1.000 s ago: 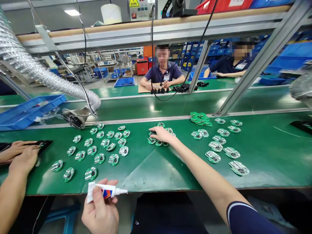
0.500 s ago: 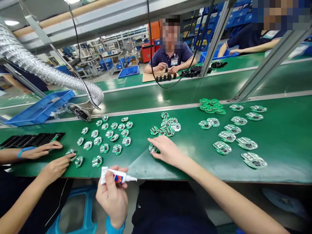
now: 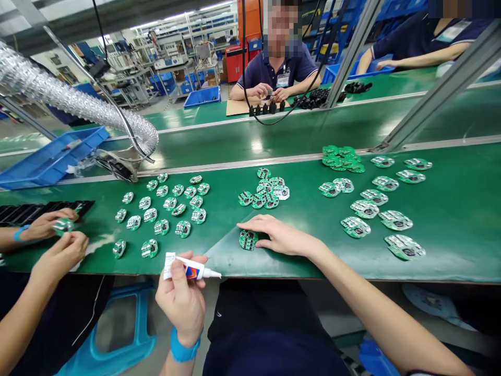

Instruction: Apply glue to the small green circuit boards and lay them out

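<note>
Green circuit board [image 3: 248,239] touching right hand [image 3: 282,235]; glue tube [image 3: 191,267] in left hand [image 3: 180,303]

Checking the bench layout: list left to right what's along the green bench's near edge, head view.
co-worker's hands → glue tube in the left hand → circuit board → right hand → rows of circuit boards

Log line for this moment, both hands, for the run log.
Left hand: holds glue tube | Right hand: open, touching green circuit board | Nearby: co-worker's hands hold circuit board
</note>
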{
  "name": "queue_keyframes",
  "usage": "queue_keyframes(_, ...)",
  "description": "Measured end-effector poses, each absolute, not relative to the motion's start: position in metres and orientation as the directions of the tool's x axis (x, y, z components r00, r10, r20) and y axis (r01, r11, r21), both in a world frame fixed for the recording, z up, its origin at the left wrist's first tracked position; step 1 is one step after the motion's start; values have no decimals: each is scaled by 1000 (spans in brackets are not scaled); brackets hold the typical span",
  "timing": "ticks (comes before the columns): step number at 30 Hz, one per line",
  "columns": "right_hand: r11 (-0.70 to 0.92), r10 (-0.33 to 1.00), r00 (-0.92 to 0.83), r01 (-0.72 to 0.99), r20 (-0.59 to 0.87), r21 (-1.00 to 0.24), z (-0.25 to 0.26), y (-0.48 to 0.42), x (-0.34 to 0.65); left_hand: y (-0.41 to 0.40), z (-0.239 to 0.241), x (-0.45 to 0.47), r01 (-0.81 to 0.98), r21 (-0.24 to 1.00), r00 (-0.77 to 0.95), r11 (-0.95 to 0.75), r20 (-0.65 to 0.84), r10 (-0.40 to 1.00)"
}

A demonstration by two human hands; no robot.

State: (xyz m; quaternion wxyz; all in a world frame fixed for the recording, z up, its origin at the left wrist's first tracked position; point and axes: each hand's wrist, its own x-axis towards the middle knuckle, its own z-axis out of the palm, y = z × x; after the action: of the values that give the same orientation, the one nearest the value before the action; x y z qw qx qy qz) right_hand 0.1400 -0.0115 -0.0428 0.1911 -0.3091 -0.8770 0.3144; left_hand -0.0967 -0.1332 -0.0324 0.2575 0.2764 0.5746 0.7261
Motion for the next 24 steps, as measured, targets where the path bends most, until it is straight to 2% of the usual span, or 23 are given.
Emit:
queue_keyframes(7,661,732,-645,598,217,-453,-54,-27,134,-135,-36,-100,-57,977,-720,-207,103,687)
queue_keyframes(10,650,735,-637,564,232,-510,-56,-30,139,-134,-37,-101,-41,977,-710,-207,118,694)
queue_keyframes(15,629,703,-689,487,175,-606,-53,-14,142,-129,-37,-96,-52,974,-693,-219,123,710)
queue_keyframes(20,631,731,-643,509,228,-586,-55,-14,131,-119,-37,-88,-40,969,-680,-245,154,717)
queue_keyframes(24,661,735,-592,519,330,-542,-52,-34,121,-107,-39,-80,133,964,-683,-229,257,684)
